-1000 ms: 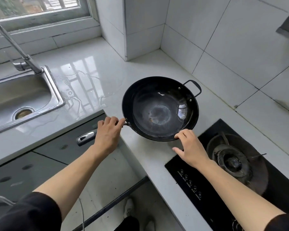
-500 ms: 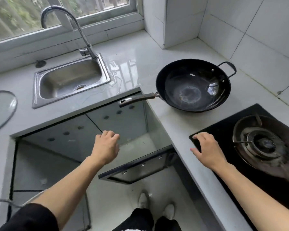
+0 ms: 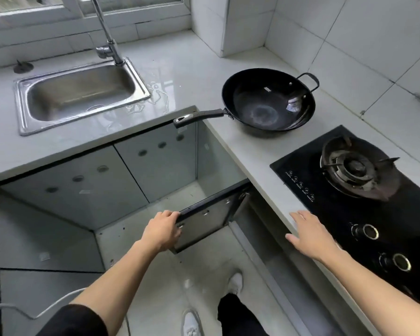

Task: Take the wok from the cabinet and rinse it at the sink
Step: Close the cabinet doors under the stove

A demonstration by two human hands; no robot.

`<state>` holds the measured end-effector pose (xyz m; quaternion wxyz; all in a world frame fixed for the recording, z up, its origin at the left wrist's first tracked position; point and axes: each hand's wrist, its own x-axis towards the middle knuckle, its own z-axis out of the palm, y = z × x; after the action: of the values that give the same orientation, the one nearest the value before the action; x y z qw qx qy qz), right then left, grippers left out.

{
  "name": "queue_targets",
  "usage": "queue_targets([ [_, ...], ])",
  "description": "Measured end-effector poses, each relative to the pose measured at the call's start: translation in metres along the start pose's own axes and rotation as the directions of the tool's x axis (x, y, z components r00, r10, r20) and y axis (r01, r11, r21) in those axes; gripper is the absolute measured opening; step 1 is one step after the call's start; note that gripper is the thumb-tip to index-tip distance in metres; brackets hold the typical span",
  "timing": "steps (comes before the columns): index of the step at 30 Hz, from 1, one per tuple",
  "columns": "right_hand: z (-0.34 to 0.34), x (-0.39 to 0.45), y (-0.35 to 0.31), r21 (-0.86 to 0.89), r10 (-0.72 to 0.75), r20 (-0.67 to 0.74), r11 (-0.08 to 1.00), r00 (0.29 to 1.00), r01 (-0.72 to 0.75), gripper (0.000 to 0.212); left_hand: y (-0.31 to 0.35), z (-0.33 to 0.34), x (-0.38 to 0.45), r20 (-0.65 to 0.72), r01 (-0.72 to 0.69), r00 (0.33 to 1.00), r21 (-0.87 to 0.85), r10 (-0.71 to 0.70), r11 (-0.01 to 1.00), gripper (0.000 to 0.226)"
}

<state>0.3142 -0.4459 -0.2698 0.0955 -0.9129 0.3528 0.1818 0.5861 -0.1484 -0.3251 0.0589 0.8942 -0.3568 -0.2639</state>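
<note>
1. Moved since the earlier frame: left hand (image 3: 162, 230), down from mid-air onto the top edge of the open cabinet door (image 3: 210, 218), fingers curled over that edge.
2. Shifted too: right hand (image 3: 309, 235), off the hob's corner, now flat with straight, spread fingers at the countertop (image 3: 250, 161) front edge, holding nothing.
3. Unchanged: black wok (image 3: 268, 103), upright on the countertop between the steel sink (image 3: 81, 94) and the gas hob (image 3: 359, 180), long handle jutting over the corner toward the sink, loop handle toward the tiled wall.
4. Seen behind the sink: chrome faucet (image 3: 108, 42).
5. Visible below: white sneakers (image 3: 235, 283) on the pale floor.
</note>
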Motion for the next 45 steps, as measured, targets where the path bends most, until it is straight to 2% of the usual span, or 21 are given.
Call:
queue_targets([
  [4,0.024,-0.033,0.017,0.06,0.098,0.044,0.993,0.994,-0.101,0.075,0.0,0.01,0.001,-0.072,0.003,0.997,-0.01,-0.003,1.0,0.041],
  [8,0.037,-0.061,0.029,0.046,0.163,0.067,0.985,0.984,-0.167,0.074,0.005,0.017,-0.002,-0.066,0.019,0.998,-0.07,-0.024,0.997,0.038],
  [17,0.048,-0.08,0.037,0.108,0.142,0.026,0.984,0.99,-0.144,0.082,0.036,0.041,-0.024,-0.062,0.068,0.995,-0.197,-0.081,0.978,0.034],
  [20,0.054,-0.091,0.046,0.158,0.154,0.012,0.975,0.988,-0.154,0.081,0.055,0.051,-0.035,-0.046,0.089,0.993,-0.281,-0.106,0.955,0.028],
  [23,0.059,-0.108,0.053,0.163,0.158,-0.016,0.975,0.987,-0.154,0.078,0.077,0.057,-0.05,-0.017,0.11,0.992,-0.398,-0.127,0.911,0.031],
  [26,0.061,-0.124,0.064,0.177,0.185,-0.024,0.968,0.982,-0.178,0.074,0.1,0.07,-0.059,0.107,0.188,0.982,-0.558,-0.155,0.809,0.043],
  [29,0.068,-0.144,0.082,0.224,0.243,0.0,0.945,0.97,-0.236,0.075,0.128,0.086,-0.065,0.312,0.325,0.942,-0.755,-0.124,0.569,0.046],
  [30,0.069,-0.15,0.089,0.231,0.257,0.002,0.94,0.966,-0.25,0.075,0.14,0.09,-0.066,0.384,0.371,0.92,-0.784,-0.082,0.498,0.046],
  [33,0.072,-0.165,0.105,0.243,0.28,0.009,0.931,0.96,-0.274,0.074,0.174,0.098,-0.068,0.521,0.471,0.853,-0.773,0.002,0.426,0.059],
  [35,0.075,-0.173,0.112,0.254,0.27,0.028,0.929,0.963,-0.268,0.075,0.197,0.104,-0.068,0.567,0.521,0.823,-0.777,0.034,0.353,0.065],
  [38,0.079,-0.176,0.117,0.269,0.224,0.054,0.935,0.973,-0.23,0.079,0.226,0.115,-0.066,0.623,0.606,0.778,-0.779,0.085,0.163,0.07],
  [40,0.078,-0.175,0.121,0.29,0.214,0.053,0.931,0.975,-0.22,0.08,0.244,0.123,-0.063,0.626,0.624,0.771,-0.779,0.114,0.059,0.071],
  [45,0.076,-0.171,0.128,0.279,0.198,0.049,0.939,0.979,-0.204,0.079,0.278,0.136,-0.053,0.626,0.634,0.771,-0.772,0.119,-0.044,0.073],
])
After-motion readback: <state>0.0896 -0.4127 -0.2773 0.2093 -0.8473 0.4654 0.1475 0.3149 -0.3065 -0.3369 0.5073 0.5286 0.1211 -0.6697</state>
